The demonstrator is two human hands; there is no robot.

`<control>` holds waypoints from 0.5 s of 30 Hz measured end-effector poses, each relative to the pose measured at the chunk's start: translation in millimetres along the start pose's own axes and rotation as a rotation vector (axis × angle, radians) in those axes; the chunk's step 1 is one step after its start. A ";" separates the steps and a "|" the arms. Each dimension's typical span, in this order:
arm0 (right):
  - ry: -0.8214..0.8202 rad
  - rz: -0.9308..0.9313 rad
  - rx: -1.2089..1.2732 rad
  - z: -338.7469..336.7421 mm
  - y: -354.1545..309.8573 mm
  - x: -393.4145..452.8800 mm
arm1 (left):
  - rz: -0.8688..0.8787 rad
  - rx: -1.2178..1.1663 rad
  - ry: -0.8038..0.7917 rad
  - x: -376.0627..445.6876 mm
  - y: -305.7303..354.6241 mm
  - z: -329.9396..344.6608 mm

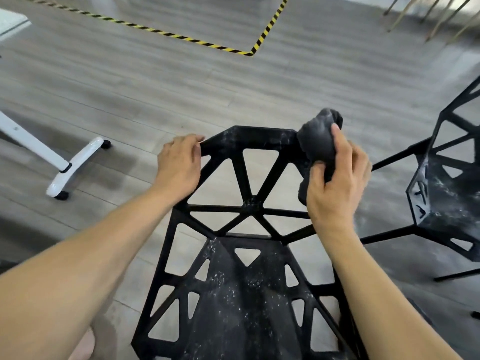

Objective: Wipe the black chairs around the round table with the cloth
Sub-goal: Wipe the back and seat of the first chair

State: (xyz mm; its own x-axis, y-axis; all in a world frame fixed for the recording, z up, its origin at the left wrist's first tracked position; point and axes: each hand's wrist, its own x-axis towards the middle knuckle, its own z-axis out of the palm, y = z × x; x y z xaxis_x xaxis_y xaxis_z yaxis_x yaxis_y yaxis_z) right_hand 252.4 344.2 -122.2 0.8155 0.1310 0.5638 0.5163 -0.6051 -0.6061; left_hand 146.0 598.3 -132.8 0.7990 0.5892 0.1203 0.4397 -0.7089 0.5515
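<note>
Cloth (318, 141) bunched in right hand (335, 185) hides chair (249, 206) corner

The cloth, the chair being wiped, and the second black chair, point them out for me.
cloth (317, 137), head view, bunched middle above the right hand's fingers
chair being wiped (259, 137), head view, top bar of backrest
second black chair (441, 196), head view, dusty seat

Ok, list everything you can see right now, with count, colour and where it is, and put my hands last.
chair: one, black, dusty, centre, backrest away from me
second chair: one, black, dusty, right edge
cloth: one, dark grey, bunched on the near chair's top right corner
floor tape: striped yellow and black, top centre
wheeled base: one, white, left
wooden legs: several, pale, top right
left hand: grip on backrest's top left corner
right hand: grip on cloth
</note>
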 end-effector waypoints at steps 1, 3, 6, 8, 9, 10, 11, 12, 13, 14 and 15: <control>0.028 -0.034 -0.069 12.8 0.0 10.9 | -0.036 -0.056 -0.062 5.1 -4.9 1.3; -0.013 -0.086 -0.160 43.8 3.6 21.2 | -0.051 -0.148 -0.101 9.3 -11.9 5.5; -0.079 -0.085 -0.185 84.6 13.9 18.1 | -0.079 -0.267 -0.124 12.0 -14.6 10.0; -0.017 -0.067 -0.206 104.4 8.6 14.5 | -0.072 -0.288 -0.135 14.9 -17.0 11.1; -0.014 -0.096 -0.192 114.7 -1.9 11.2 | -0.064 -0.291 -0.139 15.4 -18.7 11.5; -0.035 -0.164 -0.157 125.9 -17.6 6.2 | -0.056 -0.294 -0.137 14.9 -20.6 11.5; -0.076 -0.255 -0.110 139.3 -36.0 -0.3 | -0.049 -0.309 -0.123 14.0 -22.6 12.3; -0.124 -0.343 -0.064 152.7 -55.1 -8.5 | -0.046 -0.321 -0.107 14.7 -24.5 13.7; -0.160 -0.406 -0.034 164.1 -71.9 -17.2 | -0.049 -0.329 -0.097 16.7 -26.4 14.9; -0.178 -0.441 -0.023 171.0 -83.2 -24.7 | -0.054 -0.333 -0.093 18.4 -28.7 15.9; -0.182 -0.464 -0.020 173.0 -88.1 -29.1 | -0.059 -0.346 -0.089 18.5 -31.5 16.3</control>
State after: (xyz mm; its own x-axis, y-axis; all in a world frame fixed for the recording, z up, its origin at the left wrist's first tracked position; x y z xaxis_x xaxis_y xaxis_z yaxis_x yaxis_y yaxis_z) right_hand 228.4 529.5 -182.3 0.5342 0.5240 0.6634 0.8319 -0.4652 -0.3025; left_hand 153.6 625.2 -161.4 0.8157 0.5782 0.0160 0.3332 -0.4924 0.8041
